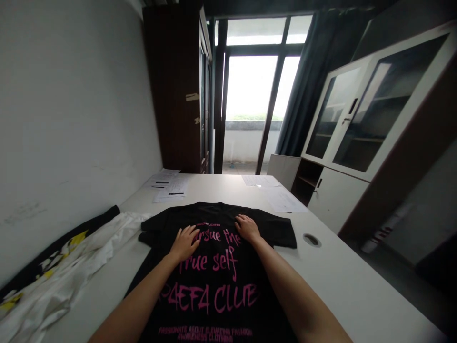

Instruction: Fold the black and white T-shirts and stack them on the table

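A black T-shirt (214,271) with pink lettering lies spread out, front print up, its collar toward the far end and its sleeves out to both sides. My left hand (184,243) rests on the upper chest at the left of the print, fingers apart and flat on the cloth. On the right side of the chest, my right hand (247,226) lies palm down, its fingers stretched out and slightly bent. Neither hand grips the fabric. The shirt's lower hem runs out of view at the bottom.
The shirt lies on a white table (321,276) with a round cable hole (312,240) at right. White cloth (89,252) and a black-and-yellow garment (53,259) lie along the left wall. Paper sheets (171,188) are at back left, another sheet (285,197) at back right. A glass-door cabinet (357,119) stands right.
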The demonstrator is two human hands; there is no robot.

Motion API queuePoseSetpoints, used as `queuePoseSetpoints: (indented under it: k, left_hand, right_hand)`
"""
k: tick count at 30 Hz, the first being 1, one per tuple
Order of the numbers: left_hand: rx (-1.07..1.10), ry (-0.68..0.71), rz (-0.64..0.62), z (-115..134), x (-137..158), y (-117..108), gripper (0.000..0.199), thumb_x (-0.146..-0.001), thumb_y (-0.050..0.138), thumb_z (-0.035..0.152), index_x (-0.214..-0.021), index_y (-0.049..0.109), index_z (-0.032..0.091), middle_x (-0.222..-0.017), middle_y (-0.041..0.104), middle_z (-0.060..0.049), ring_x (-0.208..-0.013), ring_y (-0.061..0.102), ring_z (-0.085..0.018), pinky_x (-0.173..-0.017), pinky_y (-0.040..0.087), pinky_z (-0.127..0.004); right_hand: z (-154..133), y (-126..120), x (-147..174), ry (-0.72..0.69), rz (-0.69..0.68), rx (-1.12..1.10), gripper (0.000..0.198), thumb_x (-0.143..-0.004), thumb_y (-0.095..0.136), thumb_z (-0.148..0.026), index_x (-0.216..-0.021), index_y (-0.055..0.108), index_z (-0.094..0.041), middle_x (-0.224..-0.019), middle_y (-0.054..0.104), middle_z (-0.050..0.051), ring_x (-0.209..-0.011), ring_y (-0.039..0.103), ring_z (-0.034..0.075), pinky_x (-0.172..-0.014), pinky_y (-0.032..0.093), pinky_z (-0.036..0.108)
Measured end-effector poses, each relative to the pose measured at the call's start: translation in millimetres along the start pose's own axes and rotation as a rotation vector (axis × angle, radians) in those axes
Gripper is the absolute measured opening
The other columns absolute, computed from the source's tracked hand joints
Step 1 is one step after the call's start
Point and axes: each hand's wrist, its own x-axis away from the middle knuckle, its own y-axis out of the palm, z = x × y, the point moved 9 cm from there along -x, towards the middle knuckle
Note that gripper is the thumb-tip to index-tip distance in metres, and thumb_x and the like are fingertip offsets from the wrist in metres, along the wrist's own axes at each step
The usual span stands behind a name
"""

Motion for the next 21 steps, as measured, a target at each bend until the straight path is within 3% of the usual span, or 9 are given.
queuePoseSetpoints:
  k: [7,13,21]
  left_hand:
    - [-0.061,-0.100,0.030,-25.9,55.3,-9.2,0.054,-0.099,0.046,0.047,-0.152,0.050,0.039,-0.165,0.038,-0.002,-0.154,0.030,-0.028,-0.126,0.020,-0.055]
    - [-0.086,-0.133,0.094,-48.7,96.0,-20.5,0.057,-0.100,0.042,0.047,-0.150,0.054,0.023,-0.162,0.043,-0.008,-0.152,0.035,-0.030,-0.125,0.024,-0.053]
    - [-0.051,-0.097,0.172,-64.2,129.9,-29.2,0.053,-0.099,0.045,0.044,-0.143,0.061,0.019,-0.156,0.052,-0.009,-0.147,0.042,-0.030,-0.124,0.031,-0.049]
  right_hand:
    - [50.7,-18.4,57.0,0.087,0.002,-0.030,0.048,-0.098,0.046,-0.039,-0.141,0.064,-0.028,-0.154,0.053,0.006,-0.145,0.045,0.027,-0.121,0.032,0.045]
    - [79.0,-19.8,93.4,0.074,0.096,-0.088,0.049,-0.098,0.046,-0.038,-0.140,0.065,-0.020,-0.150,0.056,0.011,-0.143,0.047,0.029,-0.121,0.031,0.047]
    - [100.8,-15.7,135.6,0.133,0.142,-0.090,0.046,-0.100,0.049,-0.039,-0.139,0.065,-0.022,-0.151,0.055,0.010,-0.146,0.043,0.030,-0.121,0.029,0.050]
